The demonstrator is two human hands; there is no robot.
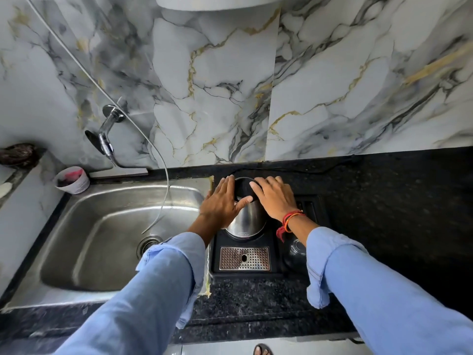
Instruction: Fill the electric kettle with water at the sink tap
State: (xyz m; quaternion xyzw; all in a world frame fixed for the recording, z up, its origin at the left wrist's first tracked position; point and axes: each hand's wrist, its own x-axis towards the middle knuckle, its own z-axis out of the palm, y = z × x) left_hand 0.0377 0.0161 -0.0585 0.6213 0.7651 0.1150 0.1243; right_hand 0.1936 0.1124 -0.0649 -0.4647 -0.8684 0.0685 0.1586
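The electric kettle (247, 221), polished steel with a black lid (243, 188), stands on a black tray (217, 252) on the dark counter just right of the sink (102, 226). My left hand (221, 203) cups the kettle's left side, fingers up beside the lid and thumb across the steel body. My right hand (275, 198) lies over the right side of the lid and hides the handle. The chrome tap (106, 139) juts from the marble wall above the sink's far left corner, well left of the kettle. No water runs from it.
A thin hose (163, 201) hangs from the wall into the sink near the drain (149, 243). A paper cup (73, 180) sits at the sink's back left. The tray holds a perforated metal grate (244, 258) and a glass (297, 248). Granite counter (396, 213) extends right.
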